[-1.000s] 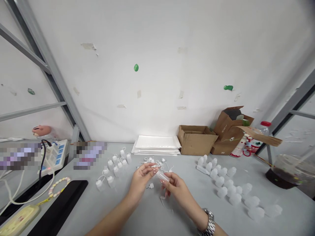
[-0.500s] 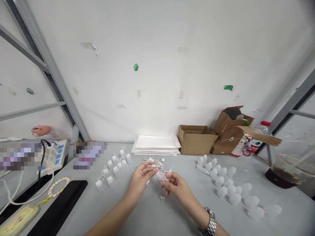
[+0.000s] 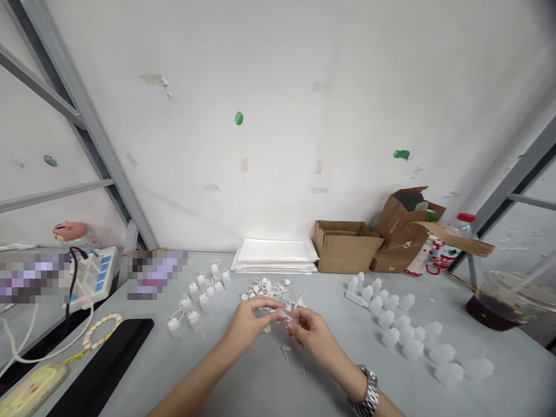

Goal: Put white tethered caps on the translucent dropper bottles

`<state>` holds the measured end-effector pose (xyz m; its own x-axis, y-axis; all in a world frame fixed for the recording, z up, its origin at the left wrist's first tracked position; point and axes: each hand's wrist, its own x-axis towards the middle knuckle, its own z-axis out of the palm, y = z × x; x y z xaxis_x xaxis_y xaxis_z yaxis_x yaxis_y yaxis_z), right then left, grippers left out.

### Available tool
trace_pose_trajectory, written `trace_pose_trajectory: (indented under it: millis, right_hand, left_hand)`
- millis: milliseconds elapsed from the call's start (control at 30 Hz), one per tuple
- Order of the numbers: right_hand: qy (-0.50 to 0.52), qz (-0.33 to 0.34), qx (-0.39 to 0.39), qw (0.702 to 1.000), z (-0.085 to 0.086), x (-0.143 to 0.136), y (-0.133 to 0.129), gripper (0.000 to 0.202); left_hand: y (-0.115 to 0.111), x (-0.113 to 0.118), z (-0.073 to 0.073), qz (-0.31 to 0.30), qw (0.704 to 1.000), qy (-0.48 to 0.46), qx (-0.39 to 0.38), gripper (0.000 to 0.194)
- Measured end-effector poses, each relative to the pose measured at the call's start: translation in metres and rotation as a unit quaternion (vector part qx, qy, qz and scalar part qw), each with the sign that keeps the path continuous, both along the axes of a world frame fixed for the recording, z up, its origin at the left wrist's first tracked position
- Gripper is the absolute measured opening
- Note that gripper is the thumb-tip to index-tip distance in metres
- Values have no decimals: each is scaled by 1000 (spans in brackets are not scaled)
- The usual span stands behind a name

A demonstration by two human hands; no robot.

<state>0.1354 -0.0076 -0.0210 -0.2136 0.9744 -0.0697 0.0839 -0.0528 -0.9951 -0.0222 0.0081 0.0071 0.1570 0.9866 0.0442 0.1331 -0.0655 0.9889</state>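
Between my hands is a small clear plastic bottle (image 3: 285, 317), mostly covered by my fingers. My right hand (image 3: 310, 329) grips its body. The fingers of my left hand (image 3: 256, 318) are pinched at its other end; a cap there cannot be made out. Just behind my hands lies a pile of white caps with loop straps (image 3: 266, 286). One loose white strap (image 3: 292, 360) rests on the table in front of them. To the left stand several capped bottles with loops (image 3: 204, 301). On the right are several translucent bottles without such caps (image 3: 406, 333), one lying on its side.
Along the wall are a stack of white envelopes (image 3: 278, 252), an open cardboard box (image 3: 347, 249) and a brown paper bag (image 3: 397, 237). A drink cup (image 3: 495, 310) stands far right. A black pad (image 3: 104, 370), a bead bracelet (image 3: 102, 330) and a power strip (image 3: 102, 278) lie left.
My hands have drawn together over the bottle, so less of it shows. My left fingers have moved down and right onto its end, exposing more of the cap pile behind.
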Motion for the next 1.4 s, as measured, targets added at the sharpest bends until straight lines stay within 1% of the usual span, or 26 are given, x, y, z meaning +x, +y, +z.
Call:
trace_pose_trajectory:
  millis: [67, 167, 300, 400, 567, 667, 767, 800, 833, 967, 1033, 1233, 1333, 1400]
  right_hand:
    - [-26, 1, 9, 1000, -2, 0, -2, 28]
    - [-57, 4, 30, 998, -1, -1, -7, 20]
    - [-99, 19, 63, 993, 8, -1, -11, 10]
    - [-107, 30, 82, 990, 13, 0, -13, 7]
    - [-101, 26, 91, 990, 15, 1, -13, 9]
    - [-77, 32, 82, 993, 13, 2, -12, 13]
    - [-38, 43, 60, 997, 10, 2, -11, 22]
    - [-24, 45, 53, 997, 9, 2, -10, 25]
    - [-12, 45, 47, 998, 9, 2, -9, 28]
    - [10, 31, 39, 999, 8, 2, -6, 36]
    - [6, 16, 44, 999, 9, 3, -6, 37]
    - [-36, -16, 80, 996, 10, 2, -8, 36]
    - [-50, -21, 85, 995, 10, 1, -9, 36]
    - [-55, -18, 85, 995, 10, 1, -10, 35]
  left_hand:
    - [0, -1, 0, 16, 999, 49, 4, 10]
    - [1, -2, -4, 47, 997, 62, -8, 11]
    - [6, -4, -9, 48, 998, -10, -45, 13]
    - [8, -4, -9, 52, 994, -56, -73, 14]
    - [7, -4, -6, 53, 992, -65, -98, 19]
    - [8, -8, -4, 32, 986, -111, -116, 24]
    - [8, -13, -2, 11, 970, -191, -148, 39]
    - [9, -14, -2, 9, 964, -215, -158, 41]
    - [9, -15, -2, 10, 957, -238, -166, 39]
    - [12, -16, -6, 30, 928, -317, -192, 15]
    - [12, -16, -7, 33, 916, -344, -203, 10]
    - [10, -13, -2, 53, 884, -406, -224, 13]
    - [11, -13, -4, 56, 867, -436, -236, 13]
    - [12, -12, -6, 59, 862, -441, -242, 14]
